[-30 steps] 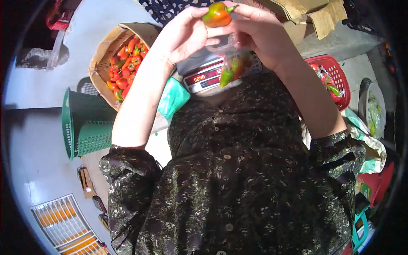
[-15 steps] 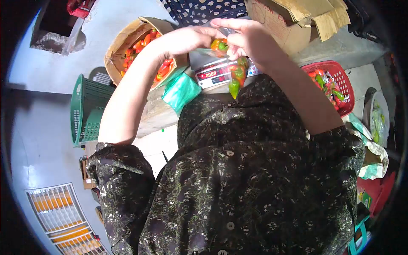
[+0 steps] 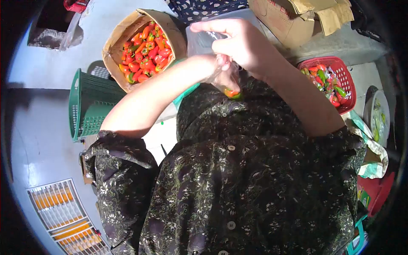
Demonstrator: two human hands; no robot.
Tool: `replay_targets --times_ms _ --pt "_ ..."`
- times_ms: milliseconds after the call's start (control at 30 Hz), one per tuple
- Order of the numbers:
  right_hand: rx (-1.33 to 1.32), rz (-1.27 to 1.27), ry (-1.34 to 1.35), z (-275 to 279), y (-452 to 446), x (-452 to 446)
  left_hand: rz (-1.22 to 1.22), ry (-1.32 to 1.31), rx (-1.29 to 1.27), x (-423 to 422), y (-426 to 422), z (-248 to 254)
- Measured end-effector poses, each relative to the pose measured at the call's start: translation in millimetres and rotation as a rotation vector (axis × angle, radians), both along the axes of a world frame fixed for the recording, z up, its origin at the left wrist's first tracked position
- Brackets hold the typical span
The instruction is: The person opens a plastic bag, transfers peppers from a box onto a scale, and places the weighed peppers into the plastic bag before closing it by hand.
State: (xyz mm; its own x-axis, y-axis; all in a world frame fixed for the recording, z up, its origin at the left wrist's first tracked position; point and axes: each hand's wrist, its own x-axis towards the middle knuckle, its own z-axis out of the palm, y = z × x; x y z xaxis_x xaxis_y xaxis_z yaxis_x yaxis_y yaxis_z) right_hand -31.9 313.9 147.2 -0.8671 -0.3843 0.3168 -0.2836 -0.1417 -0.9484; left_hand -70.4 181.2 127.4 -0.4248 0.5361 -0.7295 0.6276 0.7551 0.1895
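Deep inside a clear plastic bag [image 3: 196, 42], my left hand [image 3: 224, 79] points down at an orange and green pepper [image 3: 231, 92] low in the bag. Its fingers are blurred behind the film, so their grip cannot be made out. The bag's upper part is gripped by my right hand [image 3: 233, 42], with the index finger stretched along the mouth and the other fingers curled. Both hands are close together over my lap. A green plastic packet [image 3: 185, 94] shows partly beneath my left forearm.
A cardboard box [image 3: 111, 53] of red peppers [image 3: 146, 63] stands at the left, beside a green basket [image 3: 78, 106]. A red basket [image 3: 348, 83] with peppers is at the right, near a white round tray [image 3: 384, 108]. A large open carton [image 3: 282, 25] stands at the upper right.
My left hand has carried the pepper from above into the bag and reached down inside. My right hand has stayed on the bag. The scale's display is now hidden.
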Motion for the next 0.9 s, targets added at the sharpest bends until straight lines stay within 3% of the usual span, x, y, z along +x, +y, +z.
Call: replay_targets --times_ms 167,467,667,900 --pt "-0.060 0.039 -0.074 -1 1 18 -0.008 0.099 0.114 10 -3 -18" --pt "-0.198 0.094 -0.012 1 2 16 -0.047 0.113 0.116 3 -14 3" --pt "-0.062 0.005 0.077 11 7 17 -0.094 0.139 0.081 2 -4 -4" --pt "-0.243 0.097 -0.108 13 -2 29 -0.104 0.137 0.092 -2 -9 3"
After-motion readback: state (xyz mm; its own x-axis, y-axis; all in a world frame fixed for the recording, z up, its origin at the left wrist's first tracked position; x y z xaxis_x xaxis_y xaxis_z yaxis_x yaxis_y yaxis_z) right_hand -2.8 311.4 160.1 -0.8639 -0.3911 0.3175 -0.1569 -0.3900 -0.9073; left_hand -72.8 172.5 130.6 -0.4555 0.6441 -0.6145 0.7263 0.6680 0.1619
